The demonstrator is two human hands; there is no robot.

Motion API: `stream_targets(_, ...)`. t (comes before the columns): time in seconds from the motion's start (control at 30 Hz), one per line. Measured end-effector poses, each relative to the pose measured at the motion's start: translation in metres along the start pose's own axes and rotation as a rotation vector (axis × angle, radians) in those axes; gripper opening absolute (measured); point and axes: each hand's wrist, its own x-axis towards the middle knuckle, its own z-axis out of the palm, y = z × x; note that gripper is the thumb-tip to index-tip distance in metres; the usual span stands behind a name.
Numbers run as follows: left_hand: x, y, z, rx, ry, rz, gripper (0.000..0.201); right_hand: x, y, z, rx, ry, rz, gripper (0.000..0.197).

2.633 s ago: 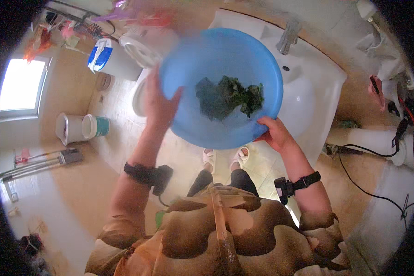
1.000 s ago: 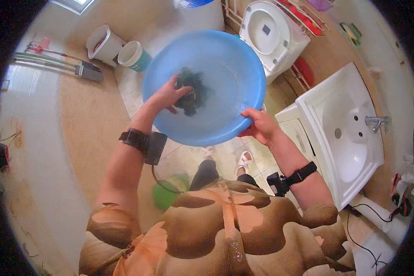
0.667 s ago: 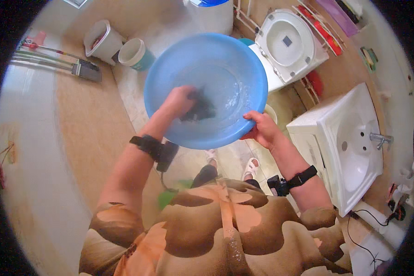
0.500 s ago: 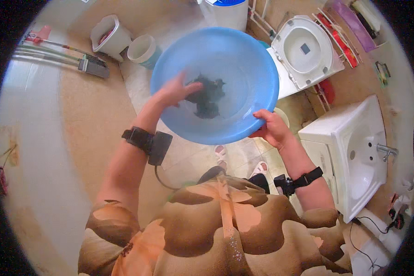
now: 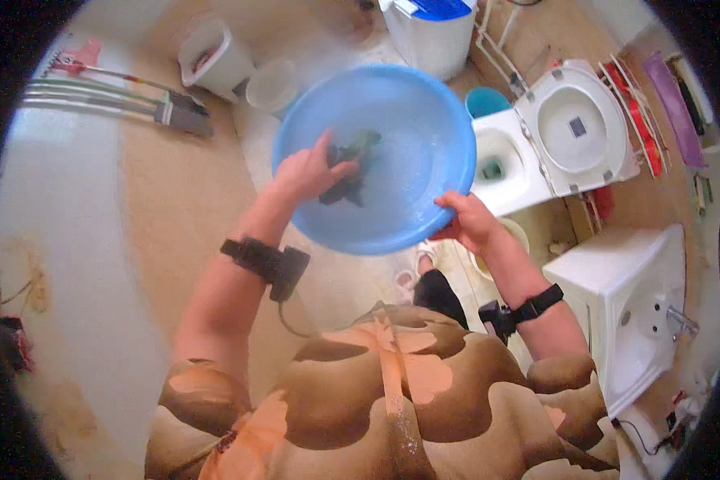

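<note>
A large round blue basin (image 5: 424, 216) is held up in front of me, above the floor. My right hand (image 5: 470, 222) is closed around its near right rim, thumb on the inner side. Inside the basin lies a limp, dark green clump (image 5: 366, 148); blur hides whether it is cloth or leaves. My left hand (image 5: 308, 172) reaches over the left rim to this clump, its index finger and thumb stretched apart. It covers part of the clump, and the other fingers are partly hidden. Both my forearms carry black straps with small devices.
A toilet (image 5: 508, 172) with its lid up stands right of the basin, with a teal bucket (image 5: 488, 102) beside it. A white washbasin (image 5: 644, 320) is at the right. White bins (image 5: 212, 60) and long-handled mops (image 5: 168, 112) are far left. A blue-lidded container (image 5: 428, 40) stands beyond.
The toilet's open bowl has come into view from behind the basin. My left hand has come closer over the dark green clump, which has changed shape. My feet have shifted; the right hand keeps its grip.
</note>
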Motion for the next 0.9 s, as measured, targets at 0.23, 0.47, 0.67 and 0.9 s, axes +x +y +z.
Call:
stream_targets(0.23, 0.042, -0.02, -0.005, 0.186, -0.077, 0.241, 0.065, 0.031, -0.051, 0.031, -0.097, -0.104, 0.078, 0.042)
stream_targets(0.47, 0.082, -0.051, -0.064, 0.02, -0.054, -0.098, 0.061, 0.071, -0.067, 0.049, -0.14, -0.099, 0.043, 0.043)
stream_targets(0.67, 0.091, -0.08, -0.009, -0.016, 0.043, 0.33, 0.074, 0.076, -0.042, 0.073, -0.215, -0.014, 0.011, 0.043)
stream_targets(0.9, 0.167, -0.091, -0.075, -0.548, -0.338, 0.079, 0.059, 0.116, -0.07, 0.081, -0.053, 0.14, -0.101, 0.039)
